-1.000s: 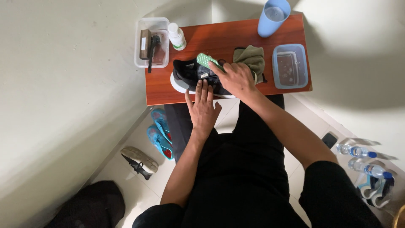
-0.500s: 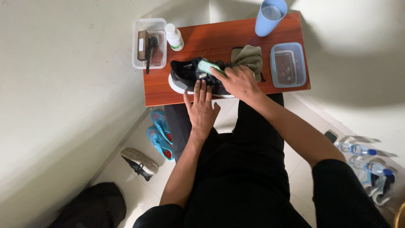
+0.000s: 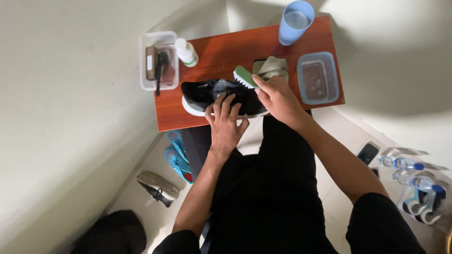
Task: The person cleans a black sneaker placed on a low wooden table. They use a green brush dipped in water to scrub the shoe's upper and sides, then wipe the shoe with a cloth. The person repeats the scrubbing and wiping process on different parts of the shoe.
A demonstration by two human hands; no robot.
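A black sneaker with a white sole [image 3: 202,94] lies on its side near the front edge of a small red-brown table [image 3: 226,51]. My left hand [image 3: 226,123] rests flat against the sneaker's near side, fingers spread, steadying it. My right hand [image 3: 278,98] grips a green brush with white bristles [image 3: 245,76], bristles down on the shoe's upper. An olive cloth [image 3: 273,67] lies crumpled just behind my right hand.
On the table stand a blue cup of water [image 3: 295,21], a blue tub [image 3: 318,77], a white bottle [image 3: 186,51] and a clear tray [image 3: 151,80] of brushes. Blue sandals [image 3: 178,157], a grey shoe [image 3: 157,187], a phone [image 3: 367,153] and water bottles [image 3: 414,173] lie on the floor.
The brush in my right hand has shifted slightly along the shoe's upper. My left hand stays pressed on the sneaker. The camera view has drifted a little.
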